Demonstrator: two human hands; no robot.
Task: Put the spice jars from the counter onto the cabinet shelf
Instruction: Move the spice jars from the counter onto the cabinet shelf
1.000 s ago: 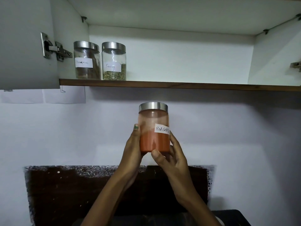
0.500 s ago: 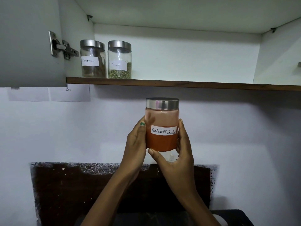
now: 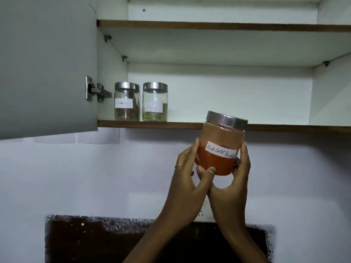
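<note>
Three jars: two stand on the lower cabinet shelf (image 3: 152,124), one is held in the air below and in front of it.
Cabinet door (image 3: 47,65): grey, swung open at far left, a metal hinge (image 3: 96,91) on its inner edge.
Leftmost jar (image 3: 127,101): clear glass with a steel lid, brown spice inside, a white handwritten label too blurred to read; it stands upright at the left end of the shelf.
Second jar (image 3: 155,101): same make, greenish seeds in the bottom part, label unreadable; it stands just beside the first jar, on its right.
Upper shelf (image 3: 209,25): a brown-edged board above, white cabinet walls behind.
Left hand (image 3: 187,179): raised under the shelf, fingers curled round the left side of the held jar, thumb with a green-painted nail across its lower front, a ring on one finger.
Red chilli powder jar (image 3: 221,144): tilted slightly to the left at the top, steel lid overlapping the shelf's front edge in view, orange-red powder filling it, label reading "Red chilli Powder"; it is gripped between both hands, not resting on the shelf.
Right hand (image 3: 234,188): cups the jar's right side and base, fingers pressed together along the glass.
Wall (image 3: 95,177): pale, with a dark backsplash (image 3: 95,242) low down.
</note>
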